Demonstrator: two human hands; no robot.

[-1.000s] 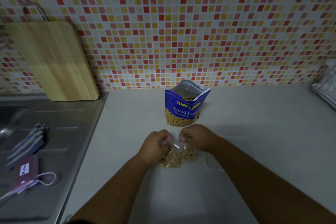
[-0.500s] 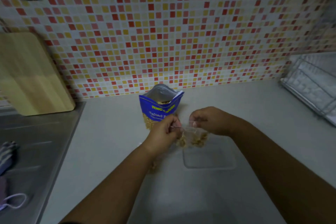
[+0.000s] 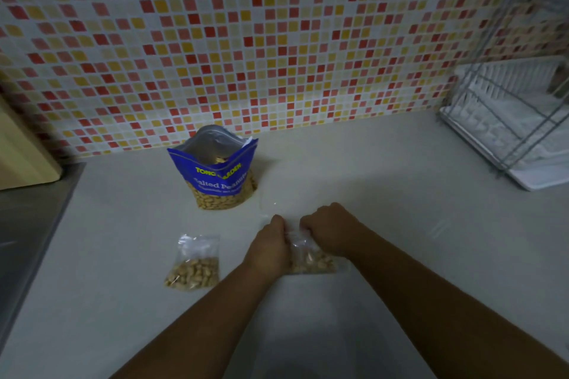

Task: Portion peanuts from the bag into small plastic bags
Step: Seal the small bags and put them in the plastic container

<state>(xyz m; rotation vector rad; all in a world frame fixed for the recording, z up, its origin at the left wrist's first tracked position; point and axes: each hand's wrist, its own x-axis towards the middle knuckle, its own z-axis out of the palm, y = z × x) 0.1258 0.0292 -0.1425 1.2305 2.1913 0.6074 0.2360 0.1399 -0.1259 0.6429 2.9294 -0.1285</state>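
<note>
A blue peanut bag [image 3: 217, 177] stands open on the white counter [image 3: 385, 194] near the tiled wall. In front of it, my left hand [image 3: 269, 248] and my right hand [image 3: 329, 226] both pinch the top of a small clear plastic bag [image 3: 311, 260] with peanuts in it, which rests on the counter between them. A second small plastic bag of peanuts [image 3: 195, 264] lies flat to the left of my left hand, apart from it. A faint clear plastic sheet or bag [image 3: 271, 203] lies just behind my hands.
A white wire dish rack [image 3: 514, 120] stands at the right against the wall. A wooden cutting board [image 3: 21, 151] leans at the far left, beside the steel sink drainboard [image 3: 34, 218].
The view swung to the right. The bag held between my hands came down from the air onto the counter. The second filled bag on the left has come into view.
</note>
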